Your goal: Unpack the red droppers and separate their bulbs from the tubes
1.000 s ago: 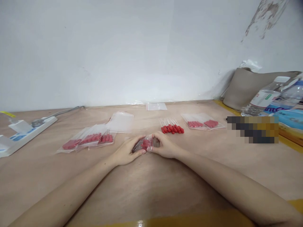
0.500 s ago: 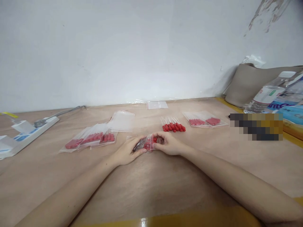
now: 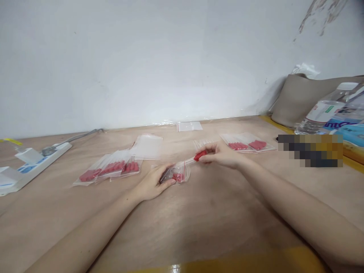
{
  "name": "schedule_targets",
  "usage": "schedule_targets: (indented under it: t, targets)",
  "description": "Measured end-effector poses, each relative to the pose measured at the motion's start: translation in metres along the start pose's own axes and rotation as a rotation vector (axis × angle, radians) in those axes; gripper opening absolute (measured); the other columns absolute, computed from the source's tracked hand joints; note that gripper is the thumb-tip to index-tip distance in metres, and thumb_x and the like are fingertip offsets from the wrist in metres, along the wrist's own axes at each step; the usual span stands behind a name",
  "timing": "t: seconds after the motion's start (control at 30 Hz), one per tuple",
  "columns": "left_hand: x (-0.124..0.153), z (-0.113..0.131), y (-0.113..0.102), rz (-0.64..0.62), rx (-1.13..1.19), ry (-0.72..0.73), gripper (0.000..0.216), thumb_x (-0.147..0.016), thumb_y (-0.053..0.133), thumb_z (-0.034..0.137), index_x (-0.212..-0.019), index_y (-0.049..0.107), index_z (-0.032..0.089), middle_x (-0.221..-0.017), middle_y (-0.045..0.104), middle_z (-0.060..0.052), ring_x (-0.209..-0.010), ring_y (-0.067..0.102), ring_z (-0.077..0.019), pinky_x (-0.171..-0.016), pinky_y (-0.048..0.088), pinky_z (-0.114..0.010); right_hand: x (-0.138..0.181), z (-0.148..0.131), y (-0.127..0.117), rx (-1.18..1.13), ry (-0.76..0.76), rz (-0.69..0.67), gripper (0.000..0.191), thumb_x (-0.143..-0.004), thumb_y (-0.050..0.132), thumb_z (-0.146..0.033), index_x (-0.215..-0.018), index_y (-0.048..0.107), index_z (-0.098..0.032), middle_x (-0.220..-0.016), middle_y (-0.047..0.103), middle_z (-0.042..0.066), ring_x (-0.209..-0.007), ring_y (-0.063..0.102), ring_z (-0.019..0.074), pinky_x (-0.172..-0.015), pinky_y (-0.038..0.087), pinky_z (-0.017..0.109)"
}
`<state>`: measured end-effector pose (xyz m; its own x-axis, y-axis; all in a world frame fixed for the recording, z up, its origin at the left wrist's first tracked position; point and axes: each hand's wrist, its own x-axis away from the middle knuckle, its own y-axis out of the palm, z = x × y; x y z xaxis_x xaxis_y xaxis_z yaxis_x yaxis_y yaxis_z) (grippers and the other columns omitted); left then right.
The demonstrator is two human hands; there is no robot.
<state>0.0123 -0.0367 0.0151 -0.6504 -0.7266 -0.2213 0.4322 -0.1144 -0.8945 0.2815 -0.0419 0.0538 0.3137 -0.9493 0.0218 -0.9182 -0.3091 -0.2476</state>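
My left hand (image 3: pixel 152 183) rests on the table, its fingers closed on a small clear zip bag (image 3: pixel 176 175) that holds several red-bulbed droppers. My right hand (image 3: pixel 223 154) hovers just right of the bag and pinches one red-bulbed dropper (image 3: pixel 198 156), whose clear tip points into the bag's mouth. The loose pile of droppers (image 3: pixel 202 143) lies behind my right hand and is mostly hidden by it.
Filled bags (image 3: pixel 109 168) lie at the left, with empty bags (image 3: pixel 147 146) behind them. More filled bags (image 3: pixel 247 144) are at the right. A power strip (image 3: pixel 31 163) sits far left. Water bottles (image 3: pixel 327 112) and a grey bag (image 3: pixel 298 99) stand at the right by the wall.
My right hand has left the bag, moved right and up, and now holds a single dropper with its tip at the bag's mouth. My left hand has stayed on the bag.
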Motion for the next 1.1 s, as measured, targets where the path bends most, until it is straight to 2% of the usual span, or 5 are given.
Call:
schedule_targets:
  t: [0.07,0.2,0.37,0.9,1.1]
  targets:
    - [0.001,-0.001,0.0,0.001,-0.017,-0.007,0.05,-0.083,0.047,0.045,-0.125,0.04,0.018,-0.122,0.053,-0.008,-0.107,0.052,-0.0227,-0.09,0.042,-0.036,0.009,-0.014,-0.03,0.074,0.025,0.025,0.026,-0.064,0.066,-0.026,-0.088,0.063,-0.015,-0.075,0.065,0.004,-0.06,0.057,0.0095,-0.056,0.046,0.022]
    - [0.001,-0.002,0.0,0.019,-0.037,-0.005,0.05,-0.082,0.047,0.045,-0.124,0.042,0.018,-0.12,0.054,-0.009,-0.106,0.052,-0.0229,-0.09,0.043,-0.036,0.022,-0.021,-0.075,0.224,-0.036,0.356,0.029,-0.065,0.064,-0.029,-0.092,0.063,-0.018,-0.083,0.066,0.005,-0.063,0.058,0.0111,-0.055,0.046,0.023]
    - [0.001,0.0,0.0,0.019,-0.019,-0.014,0.051,-0.082,0.047,0.045,-0.125,0.041,0.018,-0.122,0.053,-0.008,-0.108,0.051,-0.0229,-0.09,0.042,-0.035,0.008,0.01,-0.084,0.686,-0.105,0.724,0.026,-0.066,0.061,-0.026,-0.089,0.064,-0.016,-0.08,0.066,0.005,-0.07,0.06,0.0158,-0.064,0.047,0.028]
    - [0.0,-0.002,0.001,0.021,-0.024,-0.016,0.048,-0.082,0.046,0.046,-0.122,0.043,0.019,-0.117,0.055,-0.008,-0.103,0.053,-0.0226,-0.088,0.042,-0.036,-0.005,0.045,-0.081,0.887,0.028,0.293,0.057,-0.055,0.055,-0.003,-0.111,0.055,-0.014,-0.102,0.063,0.009,-0.084,0.061,0.0168,-0.068,0.046,0.021]
    - [0.0,-0.003,0.002,0.038,-0.042,0.0,0.048,-0.082,0.046,0.046,-0.121,0.044,0.019,-0.116,0.056,-0.008,-0.102,0.053,-0.0225,-0.087,0.043,-0.036,0.0,0.025,-0.074,0.956,-0.059,0.428,0.035,-0.066,0.052,-0.013,-0.1,0.061,-0.015,-0.092,0.065,0.007,-0.074,0.06,0.0161,-0.067,0.045,0.025]
